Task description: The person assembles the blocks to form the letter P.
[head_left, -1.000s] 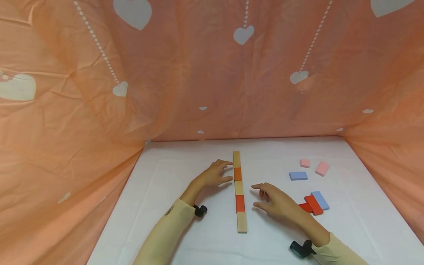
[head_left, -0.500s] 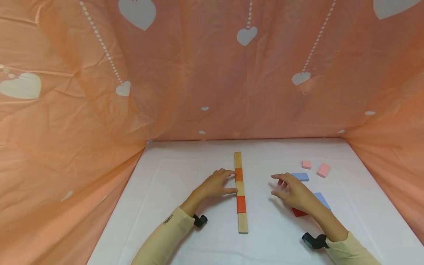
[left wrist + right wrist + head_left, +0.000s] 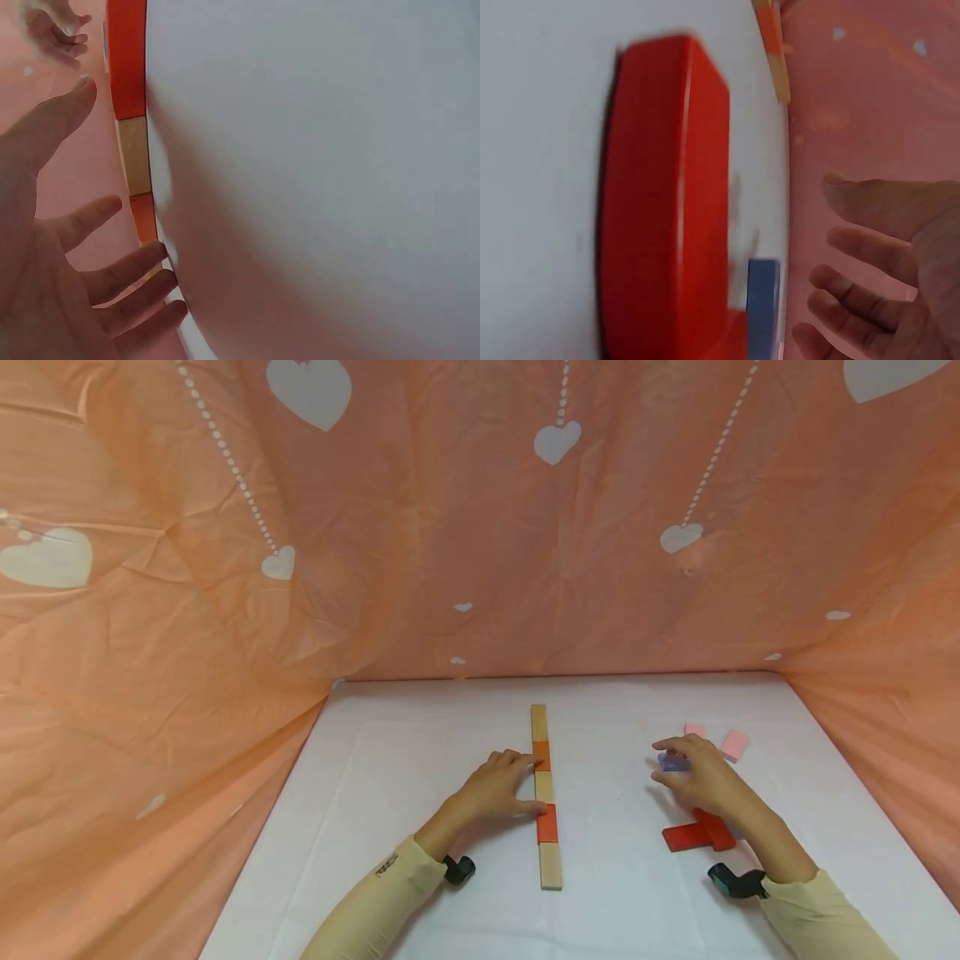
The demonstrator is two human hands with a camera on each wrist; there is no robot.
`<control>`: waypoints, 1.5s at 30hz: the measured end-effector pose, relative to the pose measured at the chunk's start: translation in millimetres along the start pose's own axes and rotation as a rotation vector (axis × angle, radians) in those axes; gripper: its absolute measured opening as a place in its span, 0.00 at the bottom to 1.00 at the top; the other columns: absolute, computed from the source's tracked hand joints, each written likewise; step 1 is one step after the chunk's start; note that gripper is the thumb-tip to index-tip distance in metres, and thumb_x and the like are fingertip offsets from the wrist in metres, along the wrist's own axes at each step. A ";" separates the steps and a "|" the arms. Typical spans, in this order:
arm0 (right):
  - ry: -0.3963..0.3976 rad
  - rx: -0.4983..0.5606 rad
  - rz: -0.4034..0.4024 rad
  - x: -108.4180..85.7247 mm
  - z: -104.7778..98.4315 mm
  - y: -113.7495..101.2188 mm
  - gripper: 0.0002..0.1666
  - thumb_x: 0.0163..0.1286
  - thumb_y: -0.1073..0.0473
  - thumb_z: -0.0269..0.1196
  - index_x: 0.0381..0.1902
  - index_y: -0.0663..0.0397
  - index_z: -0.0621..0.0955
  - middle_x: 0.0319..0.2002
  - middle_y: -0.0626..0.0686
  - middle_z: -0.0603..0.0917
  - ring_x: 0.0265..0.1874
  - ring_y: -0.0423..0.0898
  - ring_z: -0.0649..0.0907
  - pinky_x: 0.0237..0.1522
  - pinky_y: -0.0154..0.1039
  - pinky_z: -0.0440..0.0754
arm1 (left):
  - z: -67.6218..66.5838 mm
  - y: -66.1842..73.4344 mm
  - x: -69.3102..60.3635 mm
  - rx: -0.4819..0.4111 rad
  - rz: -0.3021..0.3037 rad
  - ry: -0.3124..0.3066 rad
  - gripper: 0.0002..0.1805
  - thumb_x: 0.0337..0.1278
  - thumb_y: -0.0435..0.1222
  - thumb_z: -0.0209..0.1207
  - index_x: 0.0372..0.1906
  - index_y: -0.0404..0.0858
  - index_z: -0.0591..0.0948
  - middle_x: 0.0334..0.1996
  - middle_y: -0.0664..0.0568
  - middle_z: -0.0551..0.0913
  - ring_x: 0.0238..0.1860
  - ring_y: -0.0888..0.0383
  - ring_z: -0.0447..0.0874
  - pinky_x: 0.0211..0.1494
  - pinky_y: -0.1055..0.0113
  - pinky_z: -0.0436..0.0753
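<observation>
A straight line of flat blocks runs away from me on the white cloth: plain wood (image 3: 551, 867), red (image 3: 551, 828), plain wood (image 3: 543, 787), orange (image 3: 543, 758) and plain wood (image 3: 538, 722). Beside it is my left hand (image 3: 487, 788), thumb by the red block and index finger by the orange one; whether they touch, I cannot tell. In the left wrist view its fingers (image 3: 127, 274) are spread and hold nothing. Over on the right, my right hand (image 3: 705, 777) hovers around a blue block (image 3: 673, 763), thumb and forefinger apart. The right wrist view shows its fingers (image 3: 862, 300) loosely bent.
Two pink blocks (image 3: 735, 744) lie behind the right hand. Nearer me, two red blocks (image 3: 686, 837) overlap, and the right forearm mostly hides another blue block. An orange heart-patterned cloth (image 3: 480, 527) walls the back and sides.
My right hand has moved right and away from the row, arriving over the blue block. The left hand has slid along the row toward me. The row looks the same.
</observation>
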State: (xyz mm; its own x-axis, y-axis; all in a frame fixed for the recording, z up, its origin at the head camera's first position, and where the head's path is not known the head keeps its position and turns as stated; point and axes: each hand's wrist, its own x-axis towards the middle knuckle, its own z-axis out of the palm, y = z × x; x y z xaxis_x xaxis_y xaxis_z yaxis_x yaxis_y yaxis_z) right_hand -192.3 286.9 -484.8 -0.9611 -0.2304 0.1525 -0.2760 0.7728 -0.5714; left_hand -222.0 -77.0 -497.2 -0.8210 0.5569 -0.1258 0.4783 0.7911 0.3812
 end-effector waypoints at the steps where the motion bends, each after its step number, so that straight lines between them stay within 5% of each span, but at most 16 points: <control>1: -0.010 -0.007 0.016 0.5 -1.1 2.2 0.28 0.66 0.60 0.77 0.61 0.63 0.84 0.49 0.64 0.84 0.52 0.63 0.80 0.54 0.66 0.80 | -0.3 0.8 -0.6 -0.004 0.001 -0.002 0.48 0.64 0.62 0.70 0.82 0.48 0.68 0.75 0.46 0.72 0.74 0.46 0.70 0.75 0.47 0.73; 10: -0.069 -0.087 0.134 4.3 -6.8 16.4 0.32 0.66 0.61 0.74 0.66 0.63 0.80 0.60 0.75 0.77 0.54 0.70 0.75 0.51 0.71 0.81 | 3.9 2.6 -1.1 0.016 0.014 -0.006 0.49 0.63 0.65 0.68 0.83 0.48 0.67 0.76 0.46 0.72 0.75 0.46 0.69 0.75 0.48 0.73; 26: -0.094 -0.120 0.129 12.4 -11.6 31.6 0.23 0.66 0.71 0.69 0.59 0.67 0.81 0.52 0.74 0.79 0.51 0.72 0.78 0.54 0.73 0.80 | 7.0 4.2 -0.4 0.087 0.035 -0.004 0.48 0.63 0.64 0.69 0.82 0.49 0.67 0.74 0.48 0.72 0.73 0.47 0.70 0.72 0.50 0.75; 34: -0.106 -0.124 0.115 17.2 -10.9 30.9 0.18 0.68 0.67 0.70 0.55 0.65 0.83 0.51 0.71 0.81 0.50 0.69 0.80 0.55 0.72 0.79 | 4.6 6.3 -1.2 0.086 0.023 -0.019 0.48 0.64 0.63 0.68 0.83 0.50 0.67 0.74 0.49 0.71 0.75 0.47 0.68 0.76 0.50 0.71; 45: -0.050 -0.034 -0.013 35.5 -4.4 17.3 0.17 0.71 0.67 0.69 0.56 0.66 0.84 0.46 0.62 0.83 0.39 0.51 0.80 0.43 0.45 0.81 | 4.6 5.7 -0.1 0.104 0.004 -0.051 0.48 0.65 0.64 0.67 0.83 0.51 0.65 0.73 0.49 0.71 0.73 0.49 0.67 0.73 0.52 0.75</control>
State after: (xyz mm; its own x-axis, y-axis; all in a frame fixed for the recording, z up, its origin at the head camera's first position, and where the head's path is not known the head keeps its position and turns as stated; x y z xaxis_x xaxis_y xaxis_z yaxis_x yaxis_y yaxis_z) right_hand -231.2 294.7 -485.7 -0.9559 -0.2686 0.1188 -0.2891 0.7892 -0.5419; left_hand -217.8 -71.5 -499.2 -0.8034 0.5700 -0.1722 0.5133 0.8096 0.2848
